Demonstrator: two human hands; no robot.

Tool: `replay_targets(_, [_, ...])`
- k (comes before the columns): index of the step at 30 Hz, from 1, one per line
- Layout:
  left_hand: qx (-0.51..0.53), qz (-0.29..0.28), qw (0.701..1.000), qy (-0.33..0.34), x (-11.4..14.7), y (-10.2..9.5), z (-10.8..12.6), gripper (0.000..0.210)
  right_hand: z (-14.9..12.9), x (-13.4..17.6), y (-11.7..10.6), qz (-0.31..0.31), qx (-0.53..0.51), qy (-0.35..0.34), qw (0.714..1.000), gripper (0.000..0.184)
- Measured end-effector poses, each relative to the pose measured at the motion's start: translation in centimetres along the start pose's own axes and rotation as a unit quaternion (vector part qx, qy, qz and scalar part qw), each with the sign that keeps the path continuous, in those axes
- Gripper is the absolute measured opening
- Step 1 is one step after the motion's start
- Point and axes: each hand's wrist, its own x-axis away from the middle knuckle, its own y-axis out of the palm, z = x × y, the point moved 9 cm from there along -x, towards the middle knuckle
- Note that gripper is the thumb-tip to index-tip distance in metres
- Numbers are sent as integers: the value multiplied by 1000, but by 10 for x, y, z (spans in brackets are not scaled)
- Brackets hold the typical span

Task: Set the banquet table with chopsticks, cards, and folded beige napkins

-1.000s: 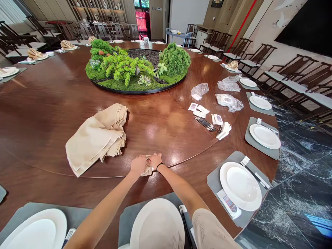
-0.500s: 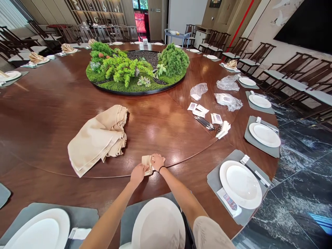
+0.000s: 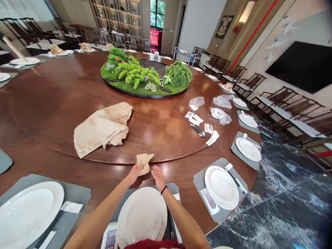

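Note:
A small folded beige napkin [image 3: 143,160], with a pointed corner sticking out to the right, is at the edge of the raised round turntable. My left hand [image 3: 135,173] is closed on its lower left side. Just right of the napkin, my right hand [image 3: 157,175] is apart from it, holding nothing, its fingers loosely extended. Below both hands stand stacked white plates [image 3: 141,214] on a grey placemat [image 3: 173,188]. Further up and left lies a loose pile of beige napkins [image 3: 100,129].
Wrapped packets [image 3: 195,119], dark sticks [image 3: 197,130], white holders [image 3: 212,138] and plastic bags [image 3: 220,115] lie to the right. A mossy plant centrepiece [image 3: 145,77] fills the table's middle. Place settings ring the table, including a plate [image 3: 221,188] at right.
My right hand has come off the folded napkin and moved down toward me. A pointed corner now juts out at the napkin's right. The view has tilted and shifted.

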Motion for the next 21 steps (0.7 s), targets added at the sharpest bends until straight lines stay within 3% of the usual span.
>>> replay_targets(3, [217, 47, 975, 13, 51, -14, 6, 61, -36, 16, 64, -103, -28, -39, 994, 47])
replay_targets(5, [240, 131, 962, 17, 87, -41, 6, 62, -50, 34, 111, -155, -23, -52, 986, 40])
replay_targets(7, [198, 263, 944, 15, 128, -84, 1, 60, -52, 52, 154, -179, -11, -31, 983, 29])
replay_targets(9, [87, 399, 913, 15, 178, -134, -3, 64, -45, 69, 195, -204, 1, 27, 979, 22])
replay_targets(10, [9, 440, 898, 22, 203, -156, -1, 65, -40, 78, 215, -229, 7, 70, 971, 20])
replay_targets(11, [-75, 446, 891, 33, 224, -172, 1, 65, -34, 87, 235, -256, 17, 114, 960, 19])
replay_targets(14, [-276, 304, 909, 77, 261, -194, -4, 62, -25, 111, 289, -344, 73, 209, 913, 19])
replay_targets(16, [-324, 247, 910, 73, 280, -210, -21, 59, -20, 125, 322, -402, 133, 237, 874, 20])
replay_targets(19, [-292, 321, 900, 36, 298, -259, -55, 46, -9, 140, 373, -489, 200, 255, 810, 31])
replay_targets(21, [-209, 400, 892, 17, 302, -297, -83, 39, -7, 134, 409, -523, 220, 197, 799, 41])
